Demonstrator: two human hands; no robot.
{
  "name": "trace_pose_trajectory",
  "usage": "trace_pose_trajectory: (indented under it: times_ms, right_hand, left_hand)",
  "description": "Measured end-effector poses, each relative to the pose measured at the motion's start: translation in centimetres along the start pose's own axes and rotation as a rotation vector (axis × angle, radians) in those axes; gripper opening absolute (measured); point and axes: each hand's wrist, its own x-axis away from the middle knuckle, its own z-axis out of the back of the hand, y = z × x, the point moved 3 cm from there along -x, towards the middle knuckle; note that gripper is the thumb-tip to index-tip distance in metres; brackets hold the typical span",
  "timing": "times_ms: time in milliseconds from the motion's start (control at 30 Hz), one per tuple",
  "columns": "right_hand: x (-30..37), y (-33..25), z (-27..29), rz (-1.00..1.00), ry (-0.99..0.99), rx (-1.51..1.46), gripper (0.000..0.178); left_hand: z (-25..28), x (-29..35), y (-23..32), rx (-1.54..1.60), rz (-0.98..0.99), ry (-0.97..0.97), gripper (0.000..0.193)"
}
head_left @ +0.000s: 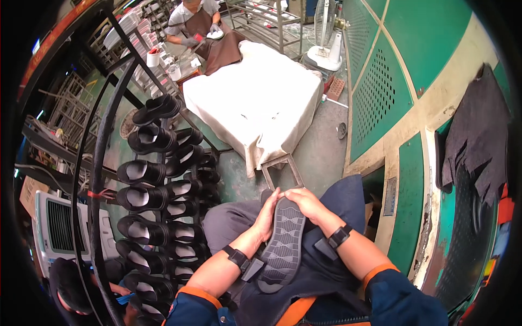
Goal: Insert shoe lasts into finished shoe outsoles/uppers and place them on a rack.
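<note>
A dark shoe (285,239) rests over my lap with its patterned grey sole turned up and its toe end pointing away from me. Along the left side of the toe end lies my left hand (266,215), its fingers wrapped round the edge. My right hand (308,203) grips the right side of the same end, thumb near the tip. Both hands hold the shoe together, and their fingertips underneath are hidden. Each wrist carries a black strap with a small dark box.
At my left stands a rack (100,163) with several black shoes (142,172). Ahead is a table under a white cloth (255,92), with a co-worker (197,22) behind it. A green machine panel (380,92) rises on the right, near a hanging dark glove (476,130). A fan (324,38) stands farther back.
</note>
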Motion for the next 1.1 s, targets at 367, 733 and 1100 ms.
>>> trace_pose_trajectory:
  times_ms: [367,733,1100]
  right_hand:
    - [1.8,1.1,-1.4,0.266,0.063,0.046,0.024]
    - [3.7,-1.1,-4.0,0.260,0.149,0.022,0.024]
    - [5.0,-3.4,-4.4,0.361,0.106,0.134,0.023]
  left_hand:
    - [1.6,-2.5,-2.7,0.223,-0.123,0.019,0.038]
    - [0.1,0.2,-1.8,0.117,-0.328,-0.006,0.035]
    - [-1.1,1.1,-1.1,0.006,-0.435,-0.035,0.036]
